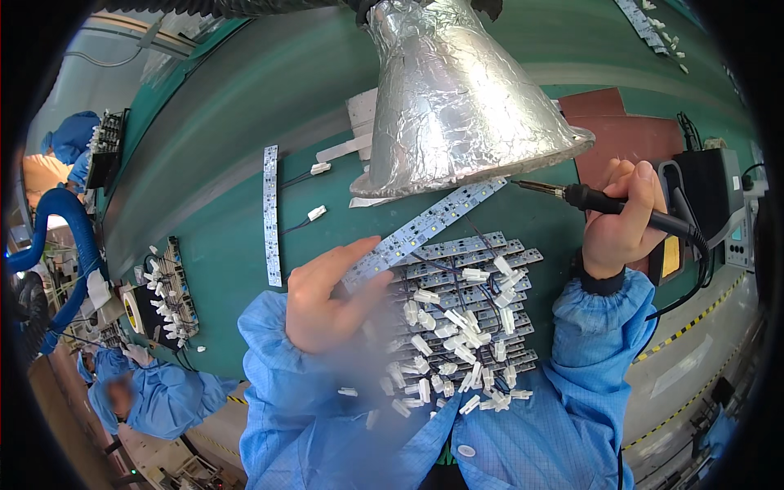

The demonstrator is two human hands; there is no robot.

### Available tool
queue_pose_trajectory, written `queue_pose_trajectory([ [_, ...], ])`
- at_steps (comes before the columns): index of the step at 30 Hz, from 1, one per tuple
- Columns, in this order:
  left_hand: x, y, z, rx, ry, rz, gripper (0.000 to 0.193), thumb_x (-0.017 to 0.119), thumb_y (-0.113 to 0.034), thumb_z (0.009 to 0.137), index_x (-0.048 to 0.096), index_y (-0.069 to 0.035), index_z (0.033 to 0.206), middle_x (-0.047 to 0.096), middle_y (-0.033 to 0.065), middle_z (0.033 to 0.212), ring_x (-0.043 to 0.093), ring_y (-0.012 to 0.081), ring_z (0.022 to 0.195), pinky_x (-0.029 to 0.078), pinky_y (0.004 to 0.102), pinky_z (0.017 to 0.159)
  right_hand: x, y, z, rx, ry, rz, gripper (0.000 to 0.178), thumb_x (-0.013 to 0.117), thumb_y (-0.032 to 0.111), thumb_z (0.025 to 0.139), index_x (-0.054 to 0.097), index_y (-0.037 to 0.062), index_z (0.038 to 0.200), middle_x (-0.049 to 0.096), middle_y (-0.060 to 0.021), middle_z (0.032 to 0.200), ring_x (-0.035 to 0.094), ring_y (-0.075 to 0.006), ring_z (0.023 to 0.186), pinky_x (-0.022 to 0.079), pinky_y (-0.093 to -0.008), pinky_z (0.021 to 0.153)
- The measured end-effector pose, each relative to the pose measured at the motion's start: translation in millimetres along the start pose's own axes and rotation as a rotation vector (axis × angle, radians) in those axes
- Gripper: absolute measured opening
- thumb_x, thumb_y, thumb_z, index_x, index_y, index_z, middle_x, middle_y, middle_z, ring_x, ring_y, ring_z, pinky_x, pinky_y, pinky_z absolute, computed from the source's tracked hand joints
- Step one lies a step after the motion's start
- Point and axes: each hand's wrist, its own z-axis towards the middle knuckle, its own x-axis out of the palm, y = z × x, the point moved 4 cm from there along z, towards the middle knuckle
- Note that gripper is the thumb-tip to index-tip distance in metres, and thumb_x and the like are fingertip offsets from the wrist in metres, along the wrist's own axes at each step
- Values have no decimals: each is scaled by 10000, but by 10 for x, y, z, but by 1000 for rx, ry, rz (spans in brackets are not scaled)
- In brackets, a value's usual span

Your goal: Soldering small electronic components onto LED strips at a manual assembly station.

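Note:
My left hand [331, 298] grips the near end of a long white LED circuit board strip [433, 220], fingers closed round it. The strip slants up to the right, its far end at the rim of a foil-covered fume hood [465, 98]. In my right hand [625, 216] is a black-handled soldering iron [604, 200], held like a pen. Its tip points left and lies close to the strip's far end; whether they touch I cannot tell. Below the strip lies a stack of similar boards [523, 257] with wires and many white plug connectors [465, 339].
Another LED strip [272, 216] with two wired connectors lies at left on the green mat [220, 237]. A soldering station [710, 196] and yellow sponge [671, 255] stand at right. More wired boards [175, 286] are at far left, where co-workers in blue [155, 392] sit.

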Motion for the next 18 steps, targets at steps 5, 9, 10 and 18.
queue_pose_trajectory([
  [5,-14,-7,9,16,-24,-34,361,776,-57,743,689,61,1073,720,207,941,711,269,794,536,321,710,-33,-23,15,-5,-13,3,397,448,145,978,386,23,606,366,-56,551,296,-120,505,283,-296,495],
  [9,-22,24,-34,-141,1,-100,328,732,-31,793,686,52,1107,729,173,976,697,205,880,517,277,805,-34,-36,23,-23,-31,14,382,440,139,975,386,25,615,366,-57,553,291,-120,498,277,-298,483],
  [10,-26,16,-32,-138,-14,-100,329,734,-30,790,687,52,1105,727,173,967,695,204,872,517,275,801,-35,-32,22,-18,-25,10,379,439,141,975,385,25,617,366,-57,555,289,-120,496,275,-296,479],
  [18,-58,-95,-6,-28,-22,66,344,761,-41,749,691,51,1073,718,193,902,713,266,788,539,312,714,-33,-27,33,-19,-20,-3,378,439,147,970,379,27,617,359,-57,547,276,-120,480,264,-296,462],
])
